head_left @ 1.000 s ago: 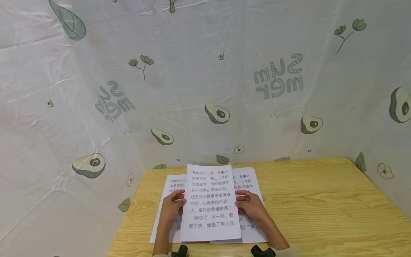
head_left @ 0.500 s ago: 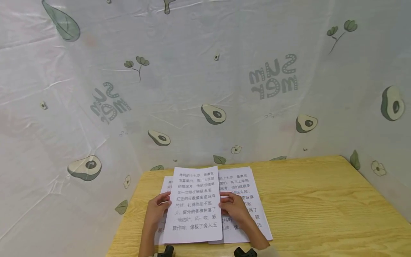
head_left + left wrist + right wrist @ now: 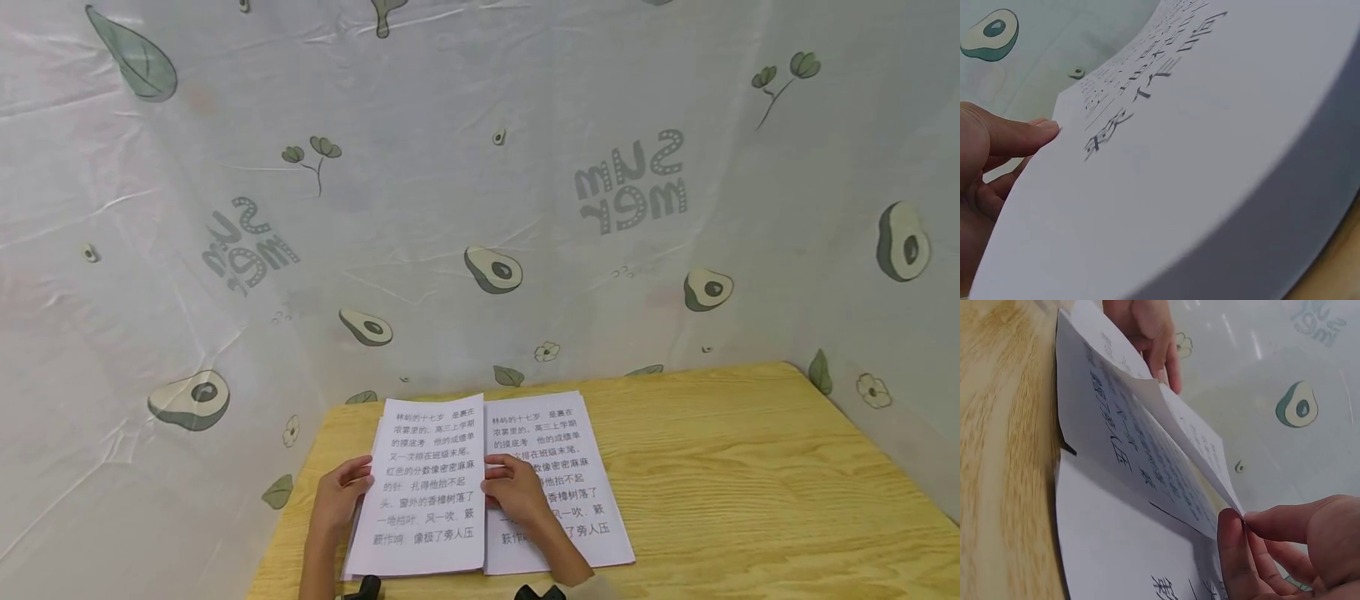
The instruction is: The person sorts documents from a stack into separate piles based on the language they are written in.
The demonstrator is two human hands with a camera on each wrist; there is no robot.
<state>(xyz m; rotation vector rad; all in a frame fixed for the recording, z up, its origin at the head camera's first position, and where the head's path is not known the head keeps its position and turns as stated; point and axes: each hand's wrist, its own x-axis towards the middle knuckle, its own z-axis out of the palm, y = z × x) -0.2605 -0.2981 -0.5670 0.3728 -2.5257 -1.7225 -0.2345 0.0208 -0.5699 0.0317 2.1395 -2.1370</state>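
Pinching a printed sheet (image 3: 427, 475) by opposite edges, my left hand (image 3: 337, 500) and right hand (image 3: 516, 493) each grip it between thumb and fingers. It is raised over the left page (image 3: 1110, 431), beside the right page (image 3: 581, 492), near the left edge of the surface (image 3: 750, 483).

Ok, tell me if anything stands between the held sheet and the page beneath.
Only fingers of the right hand and left hand, pinching the held sheet at its side edges; elsewhere the gap over the page beneath shows nothing.

A pale backdrop (image 3: 420, 208) printed with avocados (image 3: 492, 271) hangs behind a wood-grain table (image 3: 750, 467).
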